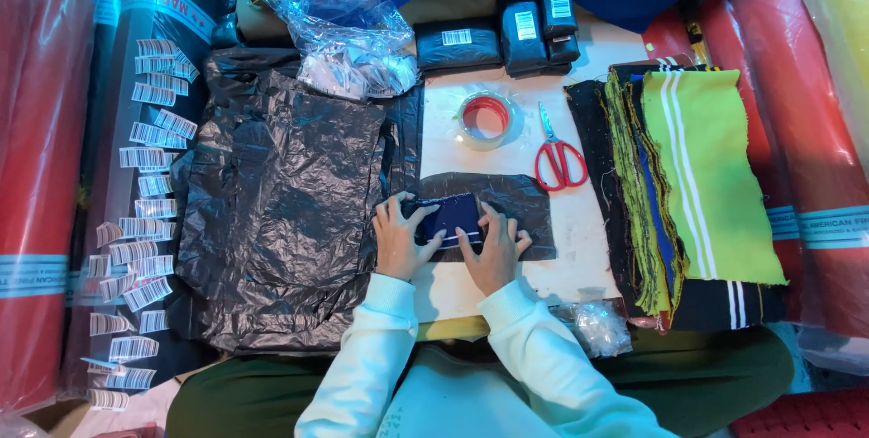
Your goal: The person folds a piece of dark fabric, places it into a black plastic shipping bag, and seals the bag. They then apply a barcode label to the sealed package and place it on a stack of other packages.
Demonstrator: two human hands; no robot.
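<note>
Across the left of the board lies a stack of black plastic bags (pixel 281 212), spread flat within reach. At right, folded knit fabric pieces (pixel 688 194) are piled by colour. Near centre, one small black bag (pixel 516 198) underlies a folded navy fabric piece (pixel 450 218); the left hand (pixel 398 239) and right hand (pixel 496 252) press it flat, fingers spread. Farther off lie red scissors (pixel 558 159) and a tape roll (pixel 485 118).

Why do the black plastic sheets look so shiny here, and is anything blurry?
Head view: overhead light glares bluish off the crinkled black plastic bags and the clear bag; the left hand, right hand and scissors are sharp; the fabric rolls at the edges bow from lens distortion.
</note>
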